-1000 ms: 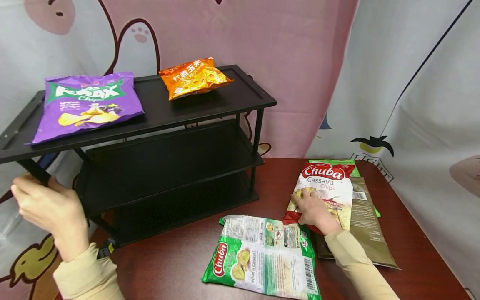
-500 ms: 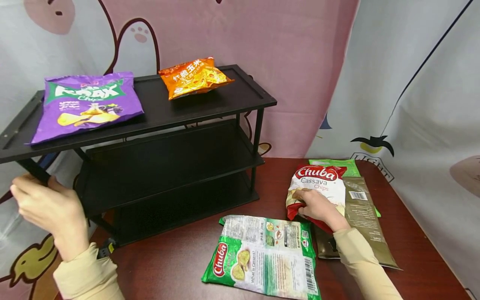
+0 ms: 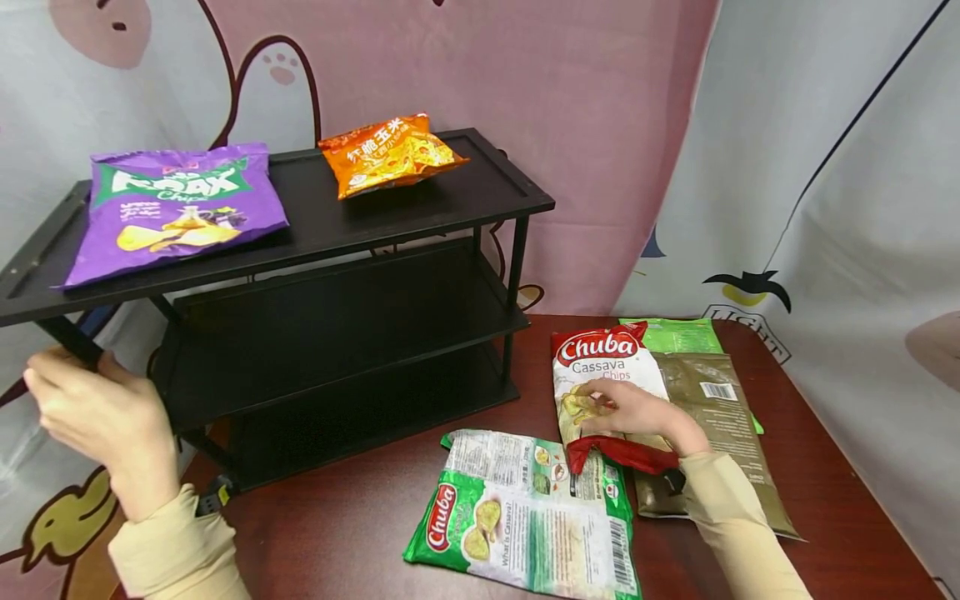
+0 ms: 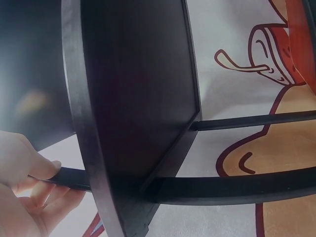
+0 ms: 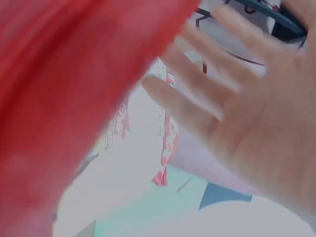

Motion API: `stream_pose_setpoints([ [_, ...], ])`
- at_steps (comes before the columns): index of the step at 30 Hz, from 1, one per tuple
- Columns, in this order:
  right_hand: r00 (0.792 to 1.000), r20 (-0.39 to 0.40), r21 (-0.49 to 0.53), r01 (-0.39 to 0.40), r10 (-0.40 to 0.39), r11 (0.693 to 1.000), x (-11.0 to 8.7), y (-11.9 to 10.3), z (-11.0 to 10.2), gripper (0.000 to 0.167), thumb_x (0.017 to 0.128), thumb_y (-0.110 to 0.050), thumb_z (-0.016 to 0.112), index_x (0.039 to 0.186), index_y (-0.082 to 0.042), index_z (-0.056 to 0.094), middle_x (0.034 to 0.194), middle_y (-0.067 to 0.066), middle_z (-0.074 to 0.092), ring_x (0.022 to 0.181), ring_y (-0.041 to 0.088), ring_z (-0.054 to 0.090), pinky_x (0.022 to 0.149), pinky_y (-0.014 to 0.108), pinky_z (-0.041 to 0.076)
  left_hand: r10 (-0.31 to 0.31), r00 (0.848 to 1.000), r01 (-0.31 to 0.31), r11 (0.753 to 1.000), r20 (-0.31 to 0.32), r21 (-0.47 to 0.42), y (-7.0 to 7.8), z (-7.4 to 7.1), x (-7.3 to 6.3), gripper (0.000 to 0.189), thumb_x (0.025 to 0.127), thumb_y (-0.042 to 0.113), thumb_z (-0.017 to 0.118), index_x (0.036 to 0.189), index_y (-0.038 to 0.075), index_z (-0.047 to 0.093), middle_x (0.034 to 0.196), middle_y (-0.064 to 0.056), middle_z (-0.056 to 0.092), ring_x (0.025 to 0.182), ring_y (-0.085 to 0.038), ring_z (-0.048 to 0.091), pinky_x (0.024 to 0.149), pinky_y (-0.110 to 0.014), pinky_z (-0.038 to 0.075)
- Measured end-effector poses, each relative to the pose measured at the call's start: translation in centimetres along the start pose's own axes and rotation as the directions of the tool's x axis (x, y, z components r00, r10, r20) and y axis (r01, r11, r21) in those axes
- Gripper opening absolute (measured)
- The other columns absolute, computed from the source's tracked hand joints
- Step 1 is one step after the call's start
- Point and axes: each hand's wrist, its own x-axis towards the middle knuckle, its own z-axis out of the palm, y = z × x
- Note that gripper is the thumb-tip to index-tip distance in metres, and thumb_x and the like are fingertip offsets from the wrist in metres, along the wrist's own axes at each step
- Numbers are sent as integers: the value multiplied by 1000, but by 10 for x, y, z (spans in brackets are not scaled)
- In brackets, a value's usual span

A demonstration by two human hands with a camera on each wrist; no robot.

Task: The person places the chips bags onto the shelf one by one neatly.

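My left hand [image 3: 105, 408] grips the front left post [image 4: 74, 178] of a black three-tier shelf [image 3: 337, 333], thumb and fingers wrapped round it. On the right, my right hand [image 3: 637, 408] is over the red and white Chuba cassava chips bag [image 3: 641, 375], fingertips at its printed front. In the right wrist view the fingers [image 5: 187, 101] look straight and spread beside the blurred red end of the bag. That bag's lower end overlaps a green and white Chuba chips bag [image 3: 536, 525] lying back side up on the table.
A purple chips bag [image 3: 176, 208] and an orange snack bag [image 3: 390, 158] lie on the top tier. Right of the red bag are a brown bag [image 3: 727, 450] and a green bag [image 3: 678, 333] under it. The dark red table [image 3: 832, 492] meets a printed curtain [image 3: 570, 150].
The red and white bag has moved left off most of the brown bag, and its crumpled front has flattened. My right wrist has shifted slightly right; the left hand stays on the post.
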Motion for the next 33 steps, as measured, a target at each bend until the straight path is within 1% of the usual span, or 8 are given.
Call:
stream_pose_setpoints([
  [2, 989, -98, -42, -117, 112, 992, 1, 3, -6, 55, 86, -28, 67, 127, 5, 52, 126, 27, 56, 114, 45, 55, 94, 54, 44, -3, 1000, 3, 1000, 3, -1, 0, 0, 1, 39, 97, 26, 40, 123, -2, 48, 118, -31, 51, 99, -60, 48, 88, -58, 32],
  [5, 929, -201, -107, -336, 311, 936, 1, 12, -14, 70, 87, -33, 64, 138, 8, 38, 135, 37, 39, 121, 58, 40, 94, 64, 38, 0, 1000, 0, 1000, 4, 1, -1, 1, 1, 39, 97, 26, 39, 123, -2, 47, 118, -31, 51, 98, -60, 48, 89, -59, 33],
  [8, 860, -199, -98, -495, 470, 863, 0, 22, -16, 89, 84, -39, 66, 144, 9, 21, 135, 44, 25, 118, 67, 32, 92, 68, 36, 11, 1000, -11, 1000, 2, 2, -2, 2, 1, 39, 97, 25, 39, 123, -3, 47, 117, -31, 51, 96, -60, 48, 88, -59, 33],
  [11, 826, -165, -62, -554, 539, 830, 0, 34, -11, 103, 79, -42, 71, 145, 11, 12, 132, 47, 22, 117, 68, 33, 91, 69, 36, 18, 1000, -18, 1000, -1, 3, -3, 2, 2, 39, 97, 25, 39, 123, -3, 47, 117, -32, 51, 95, -60, 49, 88, -59, 34],
  [17, 795, -174, -25, -593, 581, 804, 0, 49, -4, 107, 70, -45, 77, 133, 22, 23, 119, 51, 37, 108, 63, 45, 88, 63, 42, 19, 1000, -19, 1000, -6, 3, -2, 2, 3, 39, 97, 25, 40, 123, -3, 48, 116, -31, 52, 95, -60, 49, 87, -59, 34],
  [24, 767, -315, 14, -585, 559, 811, -1, 44, -10, 54, 70, -27, 76, 97, 14, 56, 96, 40, 59, 81, 53, 60, 58, 51, 47, 21, 1000, -21, 1000, -9, 15, -3, 1, 2, 40, 97, 26, 39, 124, -3, 47, 117, -31, 52, 96, -60, 49, 88, -59, 34],
  [28, 751, -410, 29, -557, 518, 830, -1, 41, -9, 46, 76, -24, 69, 107, 7, 57, 97, 36, 62, 82, 53, 61, 53, 48, 44, 19, 1000, -19, 1000, -7, 7, -3, 1, 2, 40, 97, 26, 40, 123, -3, 47, 116, -31, 52, 95, -61, 49, 87, -59, 34],
  [33, 738, -531, 74, -449, 416, 891, -1, 33, -9, 47, 83, -20, 66, 122, 4, 54, 104, 36, 63, 88, 55, 60, 64, 55, 44, 24, 1000, -24, 1000, -5, -1, -3, 0, 2, 38, 97, 24, 41, 121, -3, 48, 114, -32, 52, 93, -61, 49, 86, -60, 33],
])
